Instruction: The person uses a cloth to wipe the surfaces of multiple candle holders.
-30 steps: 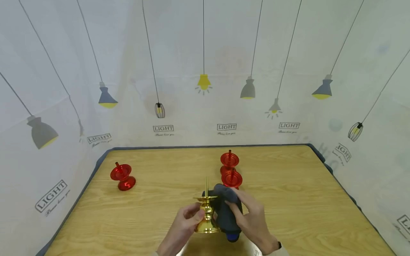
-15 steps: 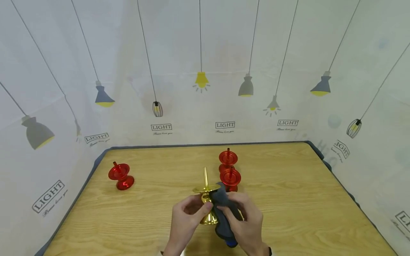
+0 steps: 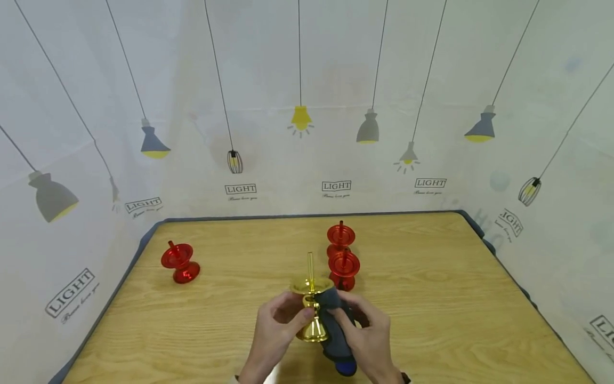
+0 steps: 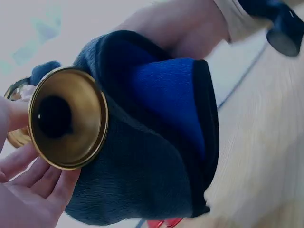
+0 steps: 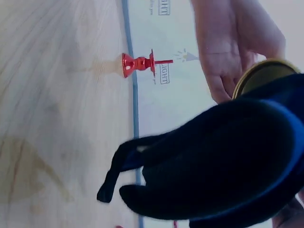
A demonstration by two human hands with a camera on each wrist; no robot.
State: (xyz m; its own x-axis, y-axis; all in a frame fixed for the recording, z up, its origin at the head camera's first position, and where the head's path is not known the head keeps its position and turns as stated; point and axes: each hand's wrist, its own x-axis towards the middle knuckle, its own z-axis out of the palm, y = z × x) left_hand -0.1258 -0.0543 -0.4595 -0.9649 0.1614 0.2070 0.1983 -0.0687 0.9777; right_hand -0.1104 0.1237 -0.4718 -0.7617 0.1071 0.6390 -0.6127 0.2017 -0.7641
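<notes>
A gold candlestick [image 3: 314, 329] with a dish and an upright spike is held above the table by my left hand [image 3: 274, 332], thumb and fingers around its stem. My right hand [image 3: 366, 333] pinches a dark blue-grey cloth [image 3: 337, 336] against the candlestick's right side, just under the dish. In the left wrist view the hollow base of the candlestick [image 4: 90, 130] faces the camera, and the cloth [image 4: 137, 166] hangs beside it with a bright blue inner side. The cloth [image 5: 213, 166] covers much of the right wrist view, with the left hand [image 5: 228, 42] behind.
Two red candlesticks [image 3: 341, 234] [image 3: 344, 265] stand one behind the other, just beyond the right hand. Another red candlestick [image 3: 177, 257] stands at the left of the wooden table [image 3: 230, 320]. A white backdrop printed with lamps [image 3: 268, 69] rises around the table.
Both hands have raised the gold candlestick slightly, and its dish is now seen more from above. The cloth has shifted to just below the dish. The head view has moved a little.
</notes>
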